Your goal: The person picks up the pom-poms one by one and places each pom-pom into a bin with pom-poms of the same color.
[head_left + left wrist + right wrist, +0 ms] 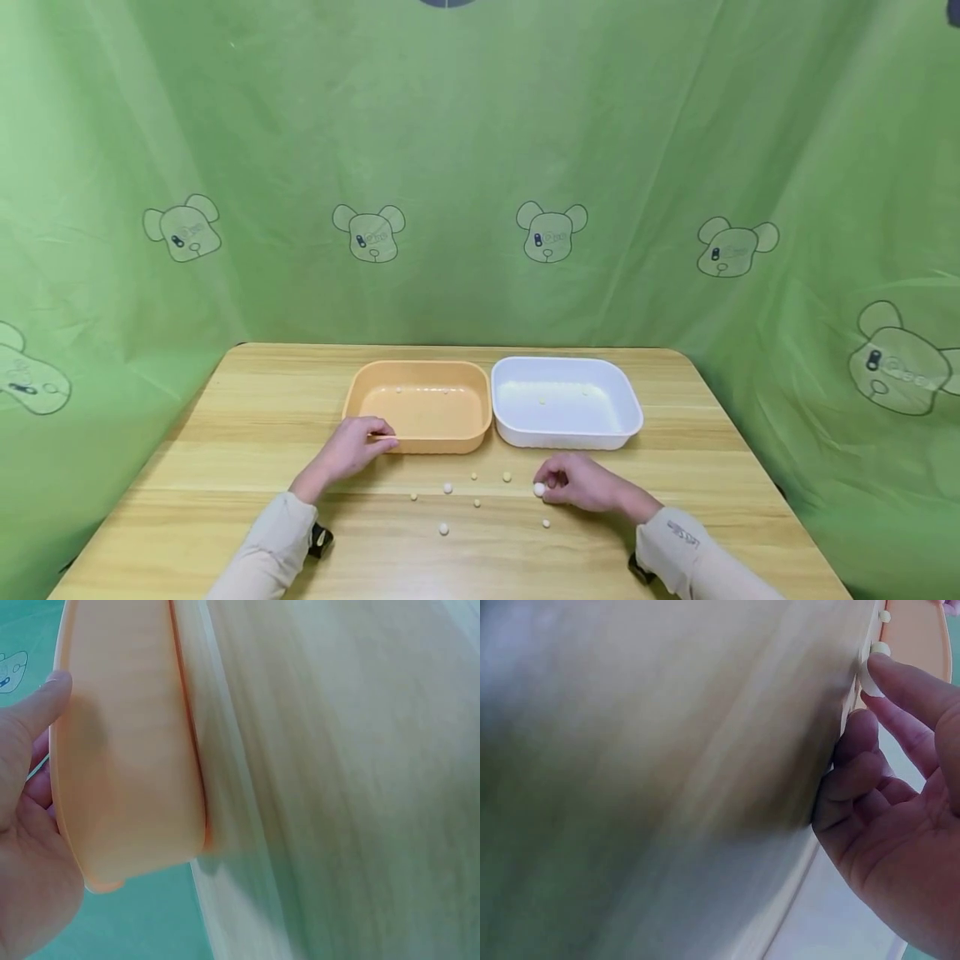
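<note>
Thumb and finger of the right hand [588,485] come together on a smooth, round white ball [539,490], and that grip is closed on it, just in front of the shallow, white plastic tray [570,440]. Whether the ball touches the wood-grained worktop [375,558], I can't tell from here. Over on the other side, the left hand [352,446] has the rounded, orange plastic tray [442,446] by its near wall, towards the left corner: thumb outside, fingers over the rim, a grip that pinches the edge.

The two trays sit side by side at the back. Two tiny pale balls [398,390] lie apart in the orange one, two tiny yellowish balls [542,402] in the white one. Out front, between the hands, it's a scatter! Four small yellow balls [507,477] and two loose white balls [444,529] lie on the wood, while a smaller white ball [546,524] rests nearer the person, close to the right hand. Green cloth [465,125] with bear-head drawings hangs behind it all.
</note>
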The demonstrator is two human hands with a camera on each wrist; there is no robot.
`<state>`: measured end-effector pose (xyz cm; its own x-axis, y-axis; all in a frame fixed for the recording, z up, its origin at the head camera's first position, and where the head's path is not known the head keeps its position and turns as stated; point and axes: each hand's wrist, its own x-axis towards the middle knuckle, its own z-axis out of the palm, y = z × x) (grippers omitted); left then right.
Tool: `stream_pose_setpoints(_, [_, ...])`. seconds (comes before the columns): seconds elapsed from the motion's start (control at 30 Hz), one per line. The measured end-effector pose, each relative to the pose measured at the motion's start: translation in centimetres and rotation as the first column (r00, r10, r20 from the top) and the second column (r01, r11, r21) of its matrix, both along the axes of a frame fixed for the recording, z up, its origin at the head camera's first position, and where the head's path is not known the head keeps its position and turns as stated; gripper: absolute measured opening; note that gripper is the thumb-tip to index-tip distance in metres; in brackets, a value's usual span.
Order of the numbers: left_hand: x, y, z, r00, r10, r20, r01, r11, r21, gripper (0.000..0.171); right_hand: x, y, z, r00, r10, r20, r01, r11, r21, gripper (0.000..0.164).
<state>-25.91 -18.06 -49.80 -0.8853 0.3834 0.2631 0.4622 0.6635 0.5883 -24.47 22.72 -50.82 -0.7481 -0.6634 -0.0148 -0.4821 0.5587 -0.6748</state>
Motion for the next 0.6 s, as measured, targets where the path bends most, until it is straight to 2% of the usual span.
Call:
stream_pose_setpoints(0.43, [0.0, -0.1, 0.2, 0.999, -0.007, 0.045, 0.004, 0.999, 0.051, 0.005, 0.2, 0.2, 1.0, 0.995, -0.052, 0.09, 0.051, 0.999, 0.01, 0.01])
stream_pose_setpoints(0.6, [0.0, 0.0, 0.0, 0.998, 0.005, 0.057, -0.008, 0.998, 0.056, 0.004, 0.2, 0.0, 2.2, 0.996, -0.058, 0.069, 0.059, 0.998, -0.01, 0.01])
